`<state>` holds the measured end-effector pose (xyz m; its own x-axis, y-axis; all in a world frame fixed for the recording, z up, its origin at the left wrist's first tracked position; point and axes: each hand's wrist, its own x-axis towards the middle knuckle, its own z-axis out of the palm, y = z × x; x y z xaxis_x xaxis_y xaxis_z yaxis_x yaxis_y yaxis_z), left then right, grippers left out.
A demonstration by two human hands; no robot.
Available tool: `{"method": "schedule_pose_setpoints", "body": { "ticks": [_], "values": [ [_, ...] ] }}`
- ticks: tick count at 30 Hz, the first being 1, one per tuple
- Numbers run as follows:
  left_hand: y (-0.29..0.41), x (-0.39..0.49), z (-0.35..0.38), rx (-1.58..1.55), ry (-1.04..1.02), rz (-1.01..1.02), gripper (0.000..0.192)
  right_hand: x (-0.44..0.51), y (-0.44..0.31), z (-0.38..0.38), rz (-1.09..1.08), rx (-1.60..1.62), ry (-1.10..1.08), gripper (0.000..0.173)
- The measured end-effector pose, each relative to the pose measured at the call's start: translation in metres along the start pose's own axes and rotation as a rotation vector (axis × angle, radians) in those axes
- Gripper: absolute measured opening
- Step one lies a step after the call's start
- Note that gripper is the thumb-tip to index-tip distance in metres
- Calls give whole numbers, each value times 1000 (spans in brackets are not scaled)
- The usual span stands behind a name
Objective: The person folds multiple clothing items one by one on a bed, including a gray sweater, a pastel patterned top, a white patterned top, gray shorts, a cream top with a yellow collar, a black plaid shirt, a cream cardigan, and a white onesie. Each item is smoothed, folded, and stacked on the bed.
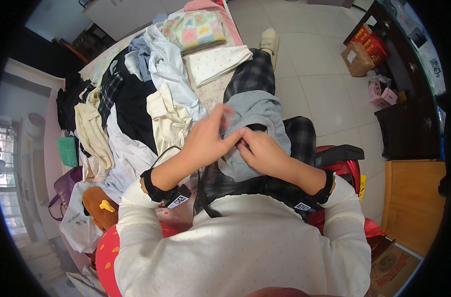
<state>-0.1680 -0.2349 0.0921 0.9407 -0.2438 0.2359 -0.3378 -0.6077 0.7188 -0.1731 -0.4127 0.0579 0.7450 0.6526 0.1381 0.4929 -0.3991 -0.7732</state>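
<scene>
A grey cloth garment (259, 105) lies bunched across my lap, over dark plaid trousers (253, 70). Both hands are above it, and their thumbs meet near its middle. My left hand (212, 135) has its fingers spread and slightly blurred, with the thumb pointing right. My right hand (260, 148) has its fingers curled at the cloth; whether it pinches the fabric is hidden. A small black part shows inside the garment's opening beside the right hand. To the left of my left hand lies a crumpled cream garment (168, 118).
The bed on the left holds a light blue shirt (168, 63), black clothing (132, 100), a folded white cloth (218, 63), a folded patterned cloth (194, 29) and a brown plush toy (101, 208). A red and black object (344, 163) is at my right. Boxes (357, 59) stand by the dark cabinet.
</scene>
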Motion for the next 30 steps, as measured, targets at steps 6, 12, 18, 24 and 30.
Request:
{"method": "schedule_pose_setpoints", "body": {
  "ticks": [6, 12, 18, 24, 30],
  "values": [
    [4, 41, -9, -282, -640, 321, 45, 6, -21, 10, 31, 305, -333, 26],
    [17, 54, 36, 562, -798, 515, 32, -5, -50, 2, -103, 193, -330, 30],
    [28, 86, -35, 417, 19, 192, 27, -18, -47, -71, -393, -318, 126, 21],
    [44, 80, -124, 88, -24, 529, 34, -6, -47, -168, -263, -583, 527, 21],
    [65, 73, -151, 173, -216, 544, 8, 20, -53, -181, -466, -511, 635, 28]
  ]
}}
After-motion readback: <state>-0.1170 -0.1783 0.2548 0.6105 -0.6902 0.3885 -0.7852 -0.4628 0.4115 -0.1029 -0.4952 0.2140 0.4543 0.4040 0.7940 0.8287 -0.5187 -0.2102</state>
